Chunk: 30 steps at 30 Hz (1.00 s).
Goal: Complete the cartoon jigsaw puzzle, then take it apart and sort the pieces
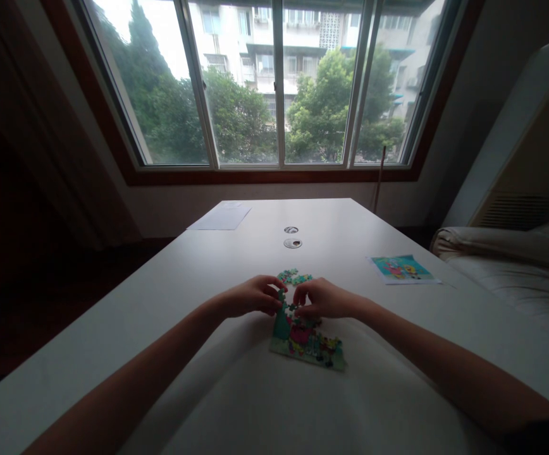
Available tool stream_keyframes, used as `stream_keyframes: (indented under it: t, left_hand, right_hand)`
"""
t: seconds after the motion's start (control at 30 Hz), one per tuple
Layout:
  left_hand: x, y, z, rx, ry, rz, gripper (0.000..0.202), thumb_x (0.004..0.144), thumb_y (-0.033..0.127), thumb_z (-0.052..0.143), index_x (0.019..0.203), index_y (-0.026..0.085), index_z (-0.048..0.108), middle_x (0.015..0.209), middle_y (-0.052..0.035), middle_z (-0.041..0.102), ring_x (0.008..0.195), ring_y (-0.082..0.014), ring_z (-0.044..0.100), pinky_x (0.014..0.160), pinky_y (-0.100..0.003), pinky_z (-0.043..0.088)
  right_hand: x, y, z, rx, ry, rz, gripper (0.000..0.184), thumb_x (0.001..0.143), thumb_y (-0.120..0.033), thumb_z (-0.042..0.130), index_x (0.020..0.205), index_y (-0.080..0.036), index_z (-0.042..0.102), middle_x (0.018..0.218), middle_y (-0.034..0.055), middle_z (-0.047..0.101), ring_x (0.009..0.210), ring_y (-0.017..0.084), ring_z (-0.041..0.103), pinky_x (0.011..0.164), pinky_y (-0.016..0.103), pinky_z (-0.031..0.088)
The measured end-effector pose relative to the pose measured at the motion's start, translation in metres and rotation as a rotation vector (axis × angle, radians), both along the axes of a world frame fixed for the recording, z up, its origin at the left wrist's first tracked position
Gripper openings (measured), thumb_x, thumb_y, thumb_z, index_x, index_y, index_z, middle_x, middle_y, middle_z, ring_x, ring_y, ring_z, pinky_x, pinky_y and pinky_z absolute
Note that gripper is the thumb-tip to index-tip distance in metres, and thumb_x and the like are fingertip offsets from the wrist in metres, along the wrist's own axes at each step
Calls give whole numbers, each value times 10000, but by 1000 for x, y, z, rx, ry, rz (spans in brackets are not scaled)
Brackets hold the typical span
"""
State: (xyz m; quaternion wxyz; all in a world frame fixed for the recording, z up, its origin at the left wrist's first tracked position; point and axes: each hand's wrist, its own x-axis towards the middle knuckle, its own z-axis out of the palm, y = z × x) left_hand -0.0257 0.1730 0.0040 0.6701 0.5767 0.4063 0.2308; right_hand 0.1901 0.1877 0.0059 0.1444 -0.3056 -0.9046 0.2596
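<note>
A partly assembled jigsaw puzzle (299, 338) lies on the white table in front of me, with a green left edge and pink and yellow figures lower down. My left hand (255, 296) is at its upper left edge, fingers curled and thumb and fingertips against the green strip. From the right, my right hand (324, 298) reaches over the puzzle's upper part, fingers bent in a pinch by a small puzzle piece (292, 308); its fingertips partly hide the piece. Just beyond both hands are several loose puzzle pieces (295, 276).
On the white table (198, 265), a colourful picture sheet (403, 269) lies to the right and white paper (221, 216) at the far left. Two round discs (292, 243) lie beyond the loose pieces. A pale sofa (516, 265) stands to the right, a window (279, 88) ahead.
</note>
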Motion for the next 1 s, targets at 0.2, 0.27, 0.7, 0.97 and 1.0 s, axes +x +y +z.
stream_keyframes:
  t: [0.2,0.27,0.7,0.97,1.0]
  left_hand:
    - [4,-2,-4,-7,-35,34,386,626,169,708,972,130,541,764,-15,621,670,-109,586,658,-250,452]
    - [8,-3,-3,-1,-67,31,381,637,186,707,978,126,547,786,-32,629,714,-127,596,688,-267,453]
    - [14,-4,-10,177,-9,16,254,642,274,700,825,126,606,697,9,584,593,-77,503,531,-195,356]
    - [14,-4,-11,141,0,23,255,674,295,669,827,132,546,687,-8,595,599,-92,536,515,-193,360]
    - [14,-3,-12,131,-3,29,254,676,293,666,829,133,541,698,-15,602,610,-96,547,520,-195,368]
  right_hand:
    - [1,10,-2,-139,162,-122,330,651,-424,641,803,-131,637,679,17,595,580,88,489,519,193,368]
    - [0,10,-4,-144,186,-121,344,627,-435,658,794,-136,638,656,7,584,563,83,478,497,188,353]
    - [-3,6,-8,-189,177,-87,378,564,-456,693,761,-138,641,610,-13,565,546,86,478,481,189,337]
    - [4,16,-7,-275,174,25,302,671,-377,635,834,-123,650,615,-9,563,538,74,450,489,189,342]
    - [5,18,-8,-284,178,25,303,688,-378,619,845,-121,649,626,-3,572,533,74,448,488,192,346]
